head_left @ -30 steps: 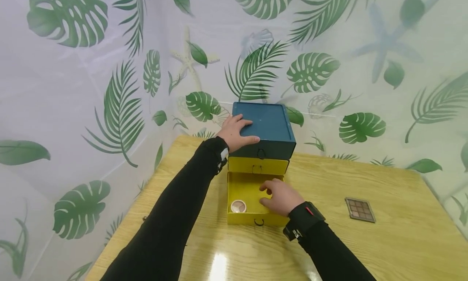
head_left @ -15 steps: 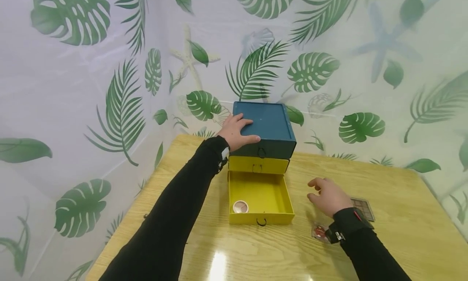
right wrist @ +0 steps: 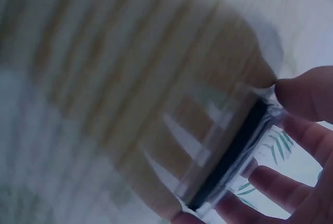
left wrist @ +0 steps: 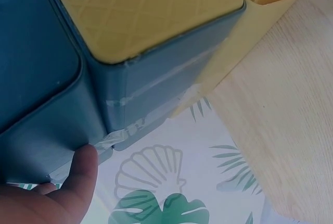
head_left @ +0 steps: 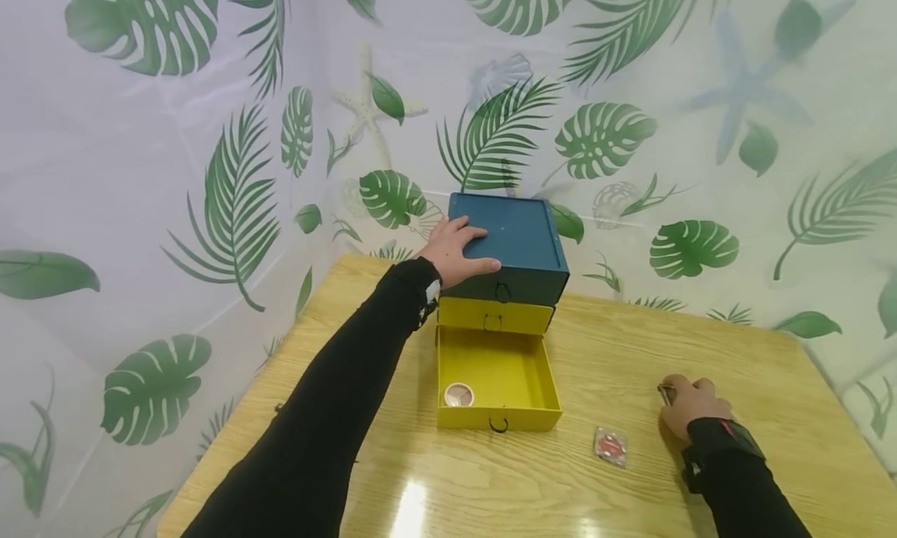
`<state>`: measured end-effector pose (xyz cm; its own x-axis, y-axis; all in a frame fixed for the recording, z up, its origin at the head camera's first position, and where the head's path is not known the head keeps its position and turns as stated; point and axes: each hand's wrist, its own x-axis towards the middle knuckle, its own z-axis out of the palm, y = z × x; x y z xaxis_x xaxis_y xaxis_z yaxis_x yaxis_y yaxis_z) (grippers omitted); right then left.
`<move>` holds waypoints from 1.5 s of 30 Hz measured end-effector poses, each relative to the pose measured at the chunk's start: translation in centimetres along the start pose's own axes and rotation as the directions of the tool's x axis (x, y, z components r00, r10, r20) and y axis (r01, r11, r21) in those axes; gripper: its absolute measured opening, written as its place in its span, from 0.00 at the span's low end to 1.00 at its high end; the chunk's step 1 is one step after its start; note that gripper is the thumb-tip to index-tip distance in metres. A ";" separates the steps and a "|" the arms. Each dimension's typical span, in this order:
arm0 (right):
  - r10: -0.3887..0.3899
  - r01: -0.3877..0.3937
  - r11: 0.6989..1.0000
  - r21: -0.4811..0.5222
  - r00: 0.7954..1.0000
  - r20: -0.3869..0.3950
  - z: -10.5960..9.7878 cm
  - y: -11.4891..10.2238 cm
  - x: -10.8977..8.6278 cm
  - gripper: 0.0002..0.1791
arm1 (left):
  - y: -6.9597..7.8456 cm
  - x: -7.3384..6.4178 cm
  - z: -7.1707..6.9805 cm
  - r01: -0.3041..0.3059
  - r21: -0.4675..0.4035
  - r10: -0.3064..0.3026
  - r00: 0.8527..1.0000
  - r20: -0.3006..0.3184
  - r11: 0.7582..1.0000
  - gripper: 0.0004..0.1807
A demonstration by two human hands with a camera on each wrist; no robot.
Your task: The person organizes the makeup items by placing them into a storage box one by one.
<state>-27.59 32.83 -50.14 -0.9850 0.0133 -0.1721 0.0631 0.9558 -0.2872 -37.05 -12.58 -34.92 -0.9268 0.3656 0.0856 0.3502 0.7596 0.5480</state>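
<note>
My left hand (head_left: 454, 254) rests on the top left of the blue-topped drawer box (head_left: 518, 230), fingers spread; in the left wrist view its thumb or a finger (left wrist: 83, 174) lies against the box's blue side. Below, the yellow bottom drawer (head_left: 515, 367) is pulled out, with a round three-shade compact (head_left: 459, 395) in its front left corner. On the table at the right, my right hand (head_left: 694, 408) grips an eyeshadow palette (right wrist: 234, 153) by its edges, tilted up; the hand hides most of it in the head view. The right wrist view shows fingers and thumb around its dark, clear-covered edge.
A small clear square packet with a red label (head_left: 610, 447) lies on the wooden table (head_left: 504, 483) between the drawer and my right hand. A shut yellow drawer (head_left: 494, 316) sits above the pulled-out one. Leaf-printed sheeting (head_left: 392, 141) stands behind and left.
My right hand has moved from over the drawer rightward to the palette, taken hold of it and tilted it up. The small red-labelled packet is now uncovered. My left hand stays put.
</note>
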 end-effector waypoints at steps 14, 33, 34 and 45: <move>-0.036 0.035 0.998 -0.044 0.999 -0.029 1.1 -0.9 1.2 0.17 | -0.4 -0.3 -0.7 0.020 0.008 -0.020 1.000 -0.018 1.000 0.40; -0.397 0.408 0.904 0.124 0.912 -0.103 -0.1 -9.0 -0.5 0.18 | -0.4 0.1 0.1 0.011 0.029 -0.010 1.000 -0.007 1.000 0.40; -0.421 0.433 0.893 0.119 0.900 -0.115 -0.2 -9.9 -0.7 0.18 | -0.4 0.1 0.2 0.008 0.030 -0.008 1.000 -0.003 1.000 0.40; -0.628 0.637 0.769 0.061 0.769 -0.119 -0.3 -18.6 -2.5 0.19 | 0.0 0.0 0.4 0.015 0.019 -0.015 1.000 -0.005 1.000 0.40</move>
<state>-26.39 15.13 -44.11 -0.8163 -0.5548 0.1605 -0.5691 0.7253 -0.3875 -37.03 -12.31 -35.26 -0.9328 0.3511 0.0816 0.3385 0.7753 0.5332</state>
